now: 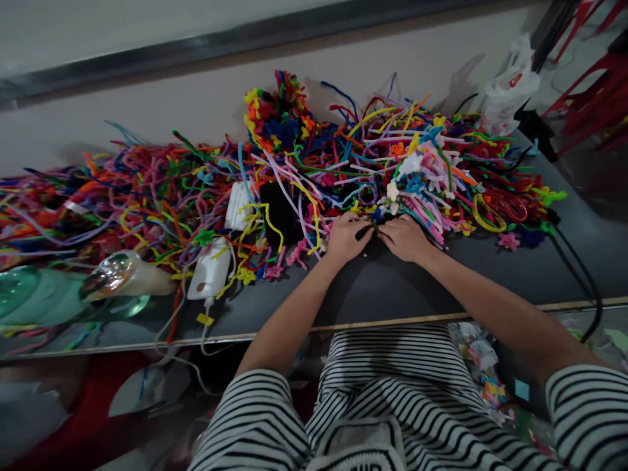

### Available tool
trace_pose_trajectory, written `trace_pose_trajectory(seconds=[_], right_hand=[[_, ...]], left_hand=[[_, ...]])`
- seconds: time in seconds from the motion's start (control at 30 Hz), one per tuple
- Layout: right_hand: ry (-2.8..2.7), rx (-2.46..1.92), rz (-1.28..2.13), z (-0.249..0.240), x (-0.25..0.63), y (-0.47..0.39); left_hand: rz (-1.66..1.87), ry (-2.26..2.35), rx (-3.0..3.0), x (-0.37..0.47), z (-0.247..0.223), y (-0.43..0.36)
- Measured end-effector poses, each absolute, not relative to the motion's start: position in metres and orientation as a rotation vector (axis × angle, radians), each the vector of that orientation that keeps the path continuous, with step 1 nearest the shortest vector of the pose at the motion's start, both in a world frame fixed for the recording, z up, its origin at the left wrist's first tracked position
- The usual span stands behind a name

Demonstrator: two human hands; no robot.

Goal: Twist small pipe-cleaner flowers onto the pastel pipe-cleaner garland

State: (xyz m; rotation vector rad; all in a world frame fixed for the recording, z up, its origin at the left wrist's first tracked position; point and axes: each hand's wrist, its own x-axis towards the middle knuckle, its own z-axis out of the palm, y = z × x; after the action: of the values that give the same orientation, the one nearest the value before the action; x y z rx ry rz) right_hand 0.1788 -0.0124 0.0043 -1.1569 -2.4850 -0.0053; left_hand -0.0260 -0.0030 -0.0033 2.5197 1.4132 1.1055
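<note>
Left hand (347, 237) and right hand (405, 237) curl half-closed, their hold unclear from here; small, steady pinches seem best.

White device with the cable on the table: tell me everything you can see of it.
The white device is an oblong block with rounded corners, plastic by its look, with a brownish mark near its lower left. It lies on the dark table at a slant, top end to the right, by a green fuzzy flower. A white cable is plugged into its lower end, bearing a yellow tag. No lettering is readable.
</note>
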Motion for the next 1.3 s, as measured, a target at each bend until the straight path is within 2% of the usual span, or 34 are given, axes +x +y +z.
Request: trace_pose_trajectory(seconds=[0.47, 0.8, 1.07, 1.3], right_hand=[[-2.407, -1.179, -0.038, 0.002, 0.181, 0.001], [-2.308, -1.187, 0.042, -0.005, 0.186, 0.006], [-2.347, -1.237, -0.130, 0.010, 0.172, -0.021], [-2.305, -1.133, 0.072, 0.006, 0.183, -0.006]], left_hand=[[0.998, 1.396, 2.538, -0.029, -0.003, 0.005], [0.970, 1.184, 2.605, -0.036, -0.004, 0.007], [0.891, 1.263, 2.607, -0.032, -0.002, 0.005], [0.936, 1.286, 2.536, -0.030, 0.005, 0.001]])
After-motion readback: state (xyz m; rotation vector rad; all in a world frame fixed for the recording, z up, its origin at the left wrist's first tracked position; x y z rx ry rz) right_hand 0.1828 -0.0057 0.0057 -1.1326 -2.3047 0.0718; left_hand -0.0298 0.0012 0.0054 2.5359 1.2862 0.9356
